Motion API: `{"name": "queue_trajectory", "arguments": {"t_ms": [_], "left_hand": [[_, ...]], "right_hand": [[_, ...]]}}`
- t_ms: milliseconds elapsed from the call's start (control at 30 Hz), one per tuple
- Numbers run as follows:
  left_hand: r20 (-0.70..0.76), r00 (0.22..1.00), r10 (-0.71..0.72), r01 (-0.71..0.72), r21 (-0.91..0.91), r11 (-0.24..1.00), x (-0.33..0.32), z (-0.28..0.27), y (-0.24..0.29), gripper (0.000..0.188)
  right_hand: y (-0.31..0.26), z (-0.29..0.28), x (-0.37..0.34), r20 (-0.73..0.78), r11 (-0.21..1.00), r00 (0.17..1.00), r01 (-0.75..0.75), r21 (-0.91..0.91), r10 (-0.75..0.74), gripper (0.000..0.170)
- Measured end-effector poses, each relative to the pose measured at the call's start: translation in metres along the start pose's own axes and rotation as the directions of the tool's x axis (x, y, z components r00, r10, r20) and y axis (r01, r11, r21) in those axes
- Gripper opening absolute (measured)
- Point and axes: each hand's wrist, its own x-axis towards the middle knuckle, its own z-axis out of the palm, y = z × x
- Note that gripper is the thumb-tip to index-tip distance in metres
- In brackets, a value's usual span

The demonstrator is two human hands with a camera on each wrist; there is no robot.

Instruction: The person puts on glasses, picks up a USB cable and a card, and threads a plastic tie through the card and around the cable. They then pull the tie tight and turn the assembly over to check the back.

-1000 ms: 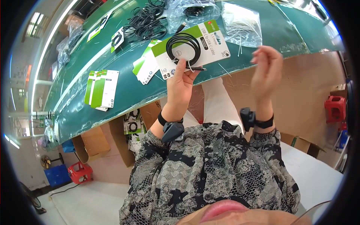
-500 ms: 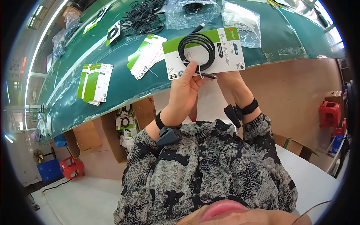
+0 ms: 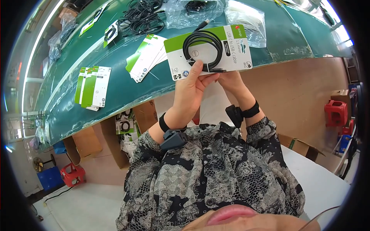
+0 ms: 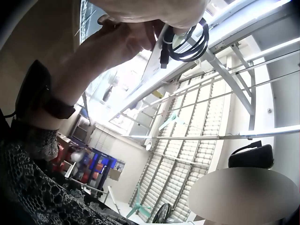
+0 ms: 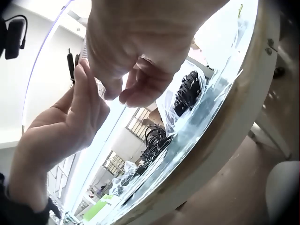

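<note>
USB-C cable (image 3: 219,51), coiled, sits on its printed card (image 3: 203,48) under a white tie (image 3: 208,66); fastening behind may remain, unseen. Left hand (image 3: 189,90) pinches the card's lower edge, thumb touching the coil; right hand (image 3: 231,82) is partly behind the card, grip indeterminable. Cableless cards (image 3: 144,57) lie left of it.

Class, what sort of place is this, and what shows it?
Probably a packing workshop: the left hand holds a carded USB-C cable; tangled black cables and stacked packaging cards lie on the green worktable.
</note>
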Motion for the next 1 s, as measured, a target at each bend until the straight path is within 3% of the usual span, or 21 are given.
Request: {"name": "queue_trajectory", "arguments": {"t_ms": [33, 67, 167, 200, 300, 333, 433, 600, 633, 667, 700, 733, 767, 800, 833, 867, 967, 1000], "left_hand": [[-0.001, 1.0, 0.014, -0.014, 0.028, 1.0, 0.001, 0.001, -0.001, 0.026], [-0.002, 1.0, 0.028, -0.028, 0.054, 0.998, 0.002, 0.002, -0.003, 0.026], [-0.015, 0.998, 0.054, -0.053, 0.076, 0.996, 0.001, 0.001, -0.006, 0.027], [-0.027, 0.997, 0.069, -0.067, 0.073, 0.995, 0.001, 0.001, -0.006, 0.027], [-0.047, 0.995, 0.09, -0.086, 0.074, 0.994, 0.004, 0.001, -0.009, 0.028], [-0.064, 0.993, 0.098, -0.093, 0.077, 0.993, 0.005, 0.001, -0.01, 0.028], [-0.066, 0.992, 0.107, -0.103, 0.053, 0.993, 0.005, -0.001, -0.012, 0.028], [-0.024, 0.992, 0.126, -0.127, -0.054, 0.99, 0.016, -0.006, -0.021, 0.028], [-0.026, 0.99, 0.137, -0.138, -0.068, 0.988, 0.019, -0.008, -0.02, 0.028], [-0.029, 0.989, 0.147, -0.148, -0.068, 0.987, 0.021, -0.011, -0.017, 0.028], [-0.026, 0.985, 0.172, -0.172, -0.013, 0.985, 0.024, -0.013, -0.012, 0.028], [-0.021, 0.979, 0.202, -0.201, 0.039, 0.979, 0.028, -0.014, -0.008, 0.028], [-0.021, 0.974, 0.227, -0.224, 0.088, 0.971, 0.03, -0.015, -0.005, 0.028], [-0.033, 0.973, 0.227, -0.223, 0.082, 0.971, 0.029, -0.017, -0.006, 0.028], [-0.031, 0.98, 0.198, -0.195, 0.09, 0.977, 0.026, -0.018, -0.008, 0.028], [-0.013, 0.985, 0.171, -0.168, 0.099, 0.981, 0.027, -0.015, -0.01, 0.028], [0.005, 0.992, 0.128, -0.128, 0.1, 0.987, 0.025, -0.011, -0.018, 0.027], [-0.011, 0.992, 0.127, -0.125, 0.087, 0.988, 0.022, -0.013, -0.02, 0.027]], "right_hand": [[-0.001, -0.002, 0.0, 0.084, 0.975, 0.977, -0.202, 0.089, 0.194, 0.04], [0.001, -0.003, 0.0, 0.077, 0.976, 0.978, -0.2, 0.088, 0.193, 0.04], [0.017, -0.001, 0.004, -0.024, 0.975, 0.977, 0.215, 0.064, -0.214, 0.042], [0.016, -0.001, 0.008, -0.028, 0.973, 0.975, 0.221, 0.062, -0.22, 0.042], [0.015, -0.001, 0.012, -0.154, 0.883, 0.872, 0.444, -0.153, -0.465, 0.042], [0.015, 0.0, 0.013, -0.158, 0.884, 0.872, 0.441, -0.152, -0.462, 0.042], [0.016, 0.001, 0.016, -0.148, 0.766, 0.8, 0.477, -0.43, -0.581, 0.04], [0.012, 0.011, 0.013, -0.314, 0.824, 0.762, 0.515, -0.237, -0.566, 0.035], [0.0, 0.002, 0.004, -0.269, 0.959, 0.924, 0.241, -0.146, -0.273, 0.034], [-0.015, -0.007, -0.006, -0.192, 0.995, 0.98, -0.067, -0.075, 0.051, 0.033], [-0.027, -0.013, -0.012, -0.092, 0.928, 0.926, -0.372, -0.04, 0.367, 0.031], [-0.034, -0.016, -0.014, -0.08, 0.932, 0.931, -0.36, -0.051, 0.356, 0.031], [-0.038, -0.019, -0.018, -0.136, 0.973, 0.99, -0.077, -0.218, 0.048, 0.03], [-0.04, -0.022, -0.026, -0.142, 0.905, 0.956, 0.186, -0.384, -0.257, 0.029], [-0.042, -0.026, -0.036, -0.108, 0.744, 0.842, 0.399, -0.536, -0.529, 0.027], [-0.048, -0.027, -0.035, -0.119, 0.745, 0.844, 0.384, -0.546, -0.523, 0.027], [-0.07, -0.02, -0.016, 0.058, 0.506, 0.805, 0.426, -0.75, -0.591, 0.024], [-0.069, -0.02, -0.015, 0.057, 0.505, 0.802, 0.427, -0.75, -0.595, 0.024]]}}
